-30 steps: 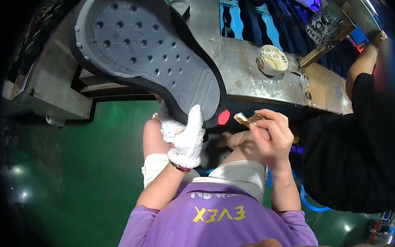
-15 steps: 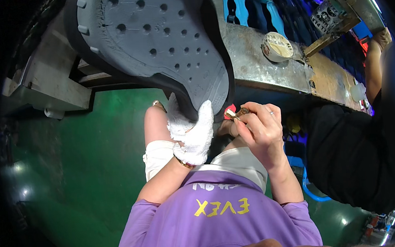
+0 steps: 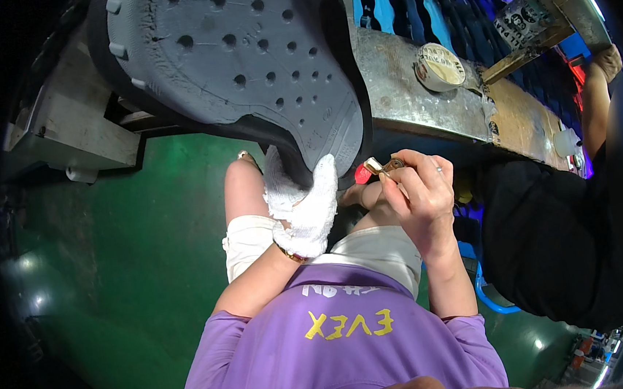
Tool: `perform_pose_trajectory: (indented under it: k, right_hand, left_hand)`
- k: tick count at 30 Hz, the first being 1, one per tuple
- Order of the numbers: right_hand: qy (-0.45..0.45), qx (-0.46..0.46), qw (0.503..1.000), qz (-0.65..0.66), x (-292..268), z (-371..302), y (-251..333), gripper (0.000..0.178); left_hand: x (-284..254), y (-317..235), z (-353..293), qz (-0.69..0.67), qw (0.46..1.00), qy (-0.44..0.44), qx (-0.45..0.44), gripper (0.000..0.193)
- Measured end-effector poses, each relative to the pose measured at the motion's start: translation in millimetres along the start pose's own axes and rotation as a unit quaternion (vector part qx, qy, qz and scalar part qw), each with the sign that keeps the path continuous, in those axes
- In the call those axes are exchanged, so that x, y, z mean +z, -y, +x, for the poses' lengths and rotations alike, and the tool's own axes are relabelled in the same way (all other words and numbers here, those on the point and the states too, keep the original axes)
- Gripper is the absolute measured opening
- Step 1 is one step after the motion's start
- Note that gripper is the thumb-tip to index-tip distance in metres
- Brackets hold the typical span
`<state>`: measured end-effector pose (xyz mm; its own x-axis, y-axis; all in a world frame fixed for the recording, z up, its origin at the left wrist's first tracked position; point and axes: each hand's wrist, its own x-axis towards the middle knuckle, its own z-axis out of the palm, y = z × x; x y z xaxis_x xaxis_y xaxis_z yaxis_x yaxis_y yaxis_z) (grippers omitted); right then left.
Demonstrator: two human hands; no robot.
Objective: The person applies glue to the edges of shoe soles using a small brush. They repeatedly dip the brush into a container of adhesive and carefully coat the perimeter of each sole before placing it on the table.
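Our gloved left grip [image 3: 306, 220] is closed around the narrow end of the grey sole [image 3: 274, 88], thumb on its pitted face, a hold that seems to turn that face toward us and leave the wide end free beyond the hand. Just right of the sole's narrow end, our bare right grip [image 3: 426, 193] pinches a small brass-coloured tool [image 3: 395, 164], probably for fine control, near a red piece [image 3: 362, 173] that may or may not touch the sole. Right of the sole, a round tub [image 3: 439, 69] sits on the table [image 3: 422, 112], likely to be within reach.
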<state>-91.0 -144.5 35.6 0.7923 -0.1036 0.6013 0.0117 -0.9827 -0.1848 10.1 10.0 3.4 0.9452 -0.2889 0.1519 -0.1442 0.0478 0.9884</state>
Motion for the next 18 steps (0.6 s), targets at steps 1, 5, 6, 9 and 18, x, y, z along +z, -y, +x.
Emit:
perform_pose_trajectory:
  k: [1, 5, 6, 9, 18]
  right_hand:
    - [-0.002, 0.001, 1.000, -0.002, 0.1, 0.5, -0.1, 0.014]
    - [-0.021, 0.010, 1.000, -0.001, -1.1, 3.2, -0.9, 0.012]
    - [-0.024, 0.013, 1.000, 0.001, -1.8, 2.9, -1.6, 0.012]
    - [-0.029, 0.021, 0.999, 0.011, -2.3, 2.4, -3.8, 0.012]
    - [0.001, -0.008, 0.999, 0.033, 0.5, 3.2, -3.2, 0.012]
  left_hand:
    - [0.7, 2.7, -0.1, 0.017, 1.000, -0.003, 0.014, 0.044]
    - [4.5, 1.7, -0.2, -0.025, 0.999, -0.025, 0.019, 0.041]
    - [4.8, 0.6, -0.1, -0.036, 0.999, -0.028, 0.013, 0.041]
    - [4.5, -2.9, 1.6, -0.058, 0.998, -0.031, -0.003, 0.040]
    - [7.7, 0.8, 0.9, -0.055, 0.997, -0.035, 0.033, 0.035]
